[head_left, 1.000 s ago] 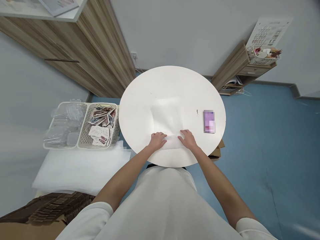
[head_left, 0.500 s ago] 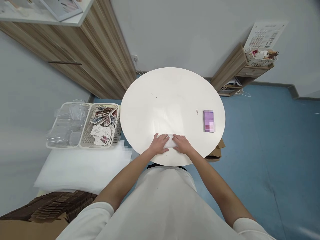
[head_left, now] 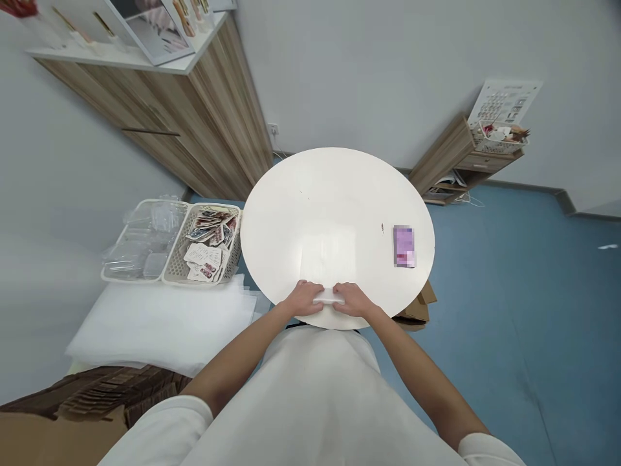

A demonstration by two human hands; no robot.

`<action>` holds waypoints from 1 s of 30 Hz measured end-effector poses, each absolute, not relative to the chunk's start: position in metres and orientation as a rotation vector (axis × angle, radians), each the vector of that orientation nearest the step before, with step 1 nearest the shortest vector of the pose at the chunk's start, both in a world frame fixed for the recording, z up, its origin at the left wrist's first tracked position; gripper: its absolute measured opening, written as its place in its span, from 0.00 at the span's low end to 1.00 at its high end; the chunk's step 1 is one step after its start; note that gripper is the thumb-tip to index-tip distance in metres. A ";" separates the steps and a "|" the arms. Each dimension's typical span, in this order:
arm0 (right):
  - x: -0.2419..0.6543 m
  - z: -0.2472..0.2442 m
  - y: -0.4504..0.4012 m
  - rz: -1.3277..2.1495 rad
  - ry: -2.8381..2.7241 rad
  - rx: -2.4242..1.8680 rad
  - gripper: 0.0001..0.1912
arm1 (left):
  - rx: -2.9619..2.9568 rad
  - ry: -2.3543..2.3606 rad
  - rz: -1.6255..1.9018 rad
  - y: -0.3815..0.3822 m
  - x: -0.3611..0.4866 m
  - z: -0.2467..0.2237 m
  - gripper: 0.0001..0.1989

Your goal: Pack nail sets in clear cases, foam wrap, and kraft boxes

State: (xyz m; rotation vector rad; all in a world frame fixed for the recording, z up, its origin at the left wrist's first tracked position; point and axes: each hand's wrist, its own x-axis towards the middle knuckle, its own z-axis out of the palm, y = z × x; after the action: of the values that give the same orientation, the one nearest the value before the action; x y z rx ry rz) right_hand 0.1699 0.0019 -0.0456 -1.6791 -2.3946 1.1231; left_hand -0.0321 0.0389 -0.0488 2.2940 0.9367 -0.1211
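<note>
A small white roll [head_left: 329, 296], which looks like wrapped foam sheet, lies crosswise near the front edge of the white oval table [head_left: 339, 188]. My left hand [head_left: 305, 298] is closed on its left end, fingers over the far side and thumb on the near side. The right end is gripped the same way by my right hand [head_left: 352, 299]. Only the middle of the roll shows between my hands; whatever is inside it is hidden. A blurred purple pack [head_left: 404, 246] lies apart from my hands on the table's right side.
Left of the table stand a basket of printed cards [head_left: 171, 275] and a basket of clear plastic packaging [head_left: 107, 275]. White foam sheets [head_left: 160, 323] are stacked in front of them, near brown cardboard [head_left: 53, 440]. A wooden cabinet [head_left: 213, 110] and a small shelf unit [head_left: 444, 155] stand behind.
My hands have drawn the roll slightly closer to the table's front edge and my body. The roll appears narrower, with my fingers more curled around it. The camera view has tilted up a little.
</note>
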 end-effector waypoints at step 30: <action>0.185 -0.077 0.027 0.563 -1.854 -2.038 0.22 | 1.857 1.708 0.413 0.087 -0.048 -0.076 0.20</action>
State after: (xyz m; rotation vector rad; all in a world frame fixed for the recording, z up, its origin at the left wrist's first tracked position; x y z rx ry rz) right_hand 0.1846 0.0274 -0.0773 -2.0381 -1.8539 0.5635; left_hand -0.0476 0.0870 -0.0761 1.8566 1.7077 0.4125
